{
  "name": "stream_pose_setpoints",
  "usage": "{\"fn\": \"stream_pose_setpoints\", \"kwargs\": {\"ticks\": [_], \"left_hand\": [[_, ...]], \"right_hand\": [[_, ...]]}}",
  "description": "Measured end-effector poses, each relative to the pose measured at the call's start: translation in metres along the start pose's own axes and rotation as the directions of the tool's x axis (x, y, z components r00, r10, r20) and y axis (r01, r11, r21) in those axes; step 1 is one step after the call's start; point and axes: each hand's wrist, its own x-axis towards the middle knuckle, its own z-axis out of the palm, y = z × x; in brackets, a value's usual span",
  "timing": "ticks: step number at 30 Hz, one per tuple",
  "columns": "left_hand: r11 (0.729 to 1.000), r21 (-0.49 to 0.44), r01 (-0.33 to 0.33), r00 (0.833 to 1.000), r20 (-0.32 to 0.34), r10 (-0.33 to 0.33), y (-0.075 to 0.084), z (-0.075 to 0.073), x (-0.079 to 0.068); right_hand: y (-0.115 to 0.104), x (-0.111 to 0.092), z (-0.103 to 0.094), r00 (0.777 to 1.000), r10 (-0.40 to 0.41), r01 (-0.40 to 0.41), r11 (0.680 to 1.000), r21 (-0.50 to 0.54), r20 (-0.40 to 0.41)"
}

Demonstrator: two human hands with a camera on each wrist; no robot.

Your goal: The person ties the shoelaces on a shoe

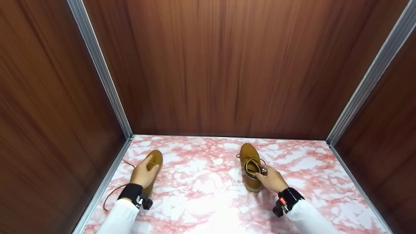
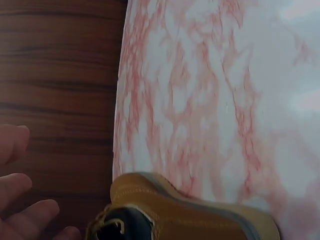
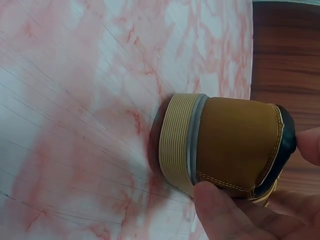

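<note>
2 hands, perhaps both on shoes

The head view is bright, with white glare washing out the tabletop at lower centre and a warm sheen at the top centre of the rear panel; the left panel darkens toward lower left. The left wrist view is dimmer and softly blurred, with pale reflections at upper right. In the right wrist view, a soft shadow borders the right shoe at centre.
</note>
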Motion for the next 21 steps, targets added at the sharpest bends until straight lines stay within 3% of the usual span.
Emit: {"fn": "stream_pose_setpoints", "kwargs": {"ticks": [8, 14, 17, 21], "left_hand": [[0.982, 0.111, 0.151, 0.987, 0.042, -0.156, -0.041, -0.016, -0.004], [0.960, 0.117, 0.254, 0.954, 0.135, -0.269, -0.064, -0.018, -0.009], [0.956, 0.100, 0.276, 0.943, 0.166, -0.290, -0.070, -0.018, -0.010], [0.959, 0.088, 0.269, 0.944, 0.174, -0.281, -0.072, -0.019, -0.009]], "right_hand": [[0.003, -0.004, 0.001, 0.999, -0.042, 0.041, 0.999, -0.012, -0.020], [0.003, -0.006, 0.000, 0.998, -0.062, 0.061, 0.998, -0.030, -0.026], [0.002, -0.007, -0.001, 0.997, -0.077, 0.076, 0.996, -0.039, -0.023], [0.002, -0.008, -0.001, 0.995, -0.102, 0.101, 0.994, -0.046, -0.020]]}}
